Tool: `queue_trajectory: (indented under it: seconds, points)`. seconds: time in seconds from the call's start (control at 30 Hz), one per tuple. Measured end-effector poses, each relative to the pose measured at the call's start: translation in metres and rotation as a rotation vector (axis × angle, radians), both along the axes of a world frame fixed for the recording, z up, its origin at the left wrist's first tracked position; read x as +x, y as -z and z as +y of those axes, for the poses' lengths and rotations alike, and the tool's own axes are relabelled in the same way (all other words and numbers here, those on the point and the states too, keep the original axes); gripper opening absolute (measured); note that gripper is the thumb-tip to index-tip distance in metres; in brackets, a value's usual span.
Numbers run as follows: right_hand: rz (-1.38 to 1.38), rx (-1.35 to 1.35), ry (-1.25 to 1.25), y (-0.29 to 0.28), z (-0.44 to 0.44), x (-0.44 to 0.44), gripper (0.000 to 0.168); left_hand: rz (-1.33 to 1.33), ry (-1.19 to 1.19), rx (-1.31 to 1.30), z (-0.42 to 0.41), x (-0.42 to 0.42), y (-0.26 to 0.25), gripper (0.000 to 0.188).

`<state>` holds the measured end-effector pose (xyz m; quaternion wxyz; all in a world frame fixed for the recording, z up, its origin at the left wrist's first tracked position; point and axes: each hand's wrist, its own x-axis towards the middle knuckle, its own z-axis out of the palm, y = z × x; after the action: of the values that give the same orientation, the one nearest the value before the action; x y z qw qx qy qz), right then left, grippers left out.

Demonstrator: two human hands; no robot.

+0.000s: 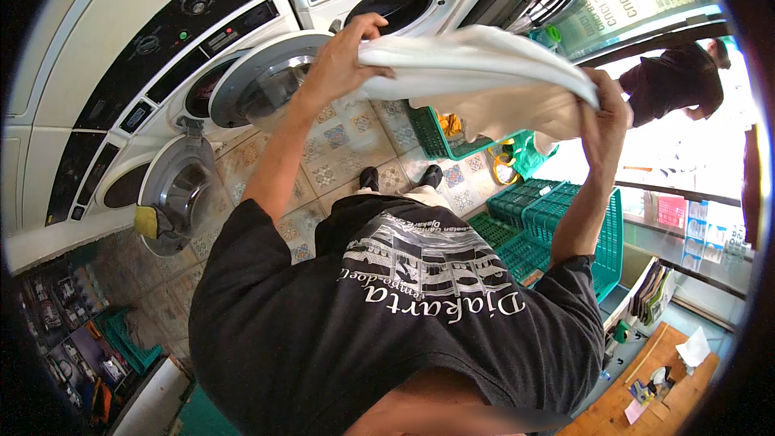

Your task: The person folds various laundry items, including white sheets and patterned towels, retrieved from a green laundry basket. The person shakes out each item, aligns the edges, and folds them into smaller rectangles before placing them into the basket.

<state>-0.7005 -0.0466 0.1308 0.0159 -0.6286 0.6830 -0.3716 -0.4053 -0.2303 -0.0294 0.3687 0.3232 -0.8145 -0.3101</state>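
Observation:
A white and beige cloth [484, 66] is stretched out in the air between my two raised hands, slightly blurred. My left hand [348, 60] grips its left end, near an open round washer door [272, 82]. The other end is pinched in my right hand [605, 103], at the right near the bright doorway. Below the cloth stands a green plastic basket [431, 133] with a yellow-orange cloth [450, 125] inside, partly hidden by the hanging fabric.
Front-loading machines [242, 30] line the left and front, a second round door [178, 194] swung open. Green baskets [563, 212] and a green bag [530, 157] are on the right, beyond them a person [678, 82] in dark clothes. A wooden tabletop [654, 375] lies at lower right.

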Motion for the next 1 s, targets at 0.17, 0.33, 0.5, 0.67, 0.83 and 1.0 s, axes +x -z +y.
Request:
queue_trajectory:
  seconds: [0.17,0.33,0.5,0.67,0.83,1.0]
  points:
    - [-0.081,-0.092,0.08,0.003,0.012,-0.047,0.019,-0.171,-0.087,-0.201,-0.055,0.033,0.059,0.022]
    - [0.127,0.586,0.066,0.075,0.003,-0.097,0.033,-0.103,-0.445,0.019,-0.081,0.013,0.038,0.021]
    - [0.284,0.445,0.335,0.136,-0.026,-0.183,0.034,-0.247,-0.419,-0.214,-0.137,-0.027,-0.006,0.022]
    - [0.054,-0.485,0.351,0.011,0.007,-0.096,0.034,0.002,-0.611,-0.245,-0.07,-0.007,-0.126,0.031]
    - [0.23,0.167,0.438,0.24,0.085,-0.178,0.036,-0.742,-0.014,-0.671,-0.031,0.007,-0.001,0.015]
    - [0.205,0.852,-0.465,0.227,0.1,-0.072,0.033,-0.641,0.016,0.522,0.03,0.123,0.167,0.013]
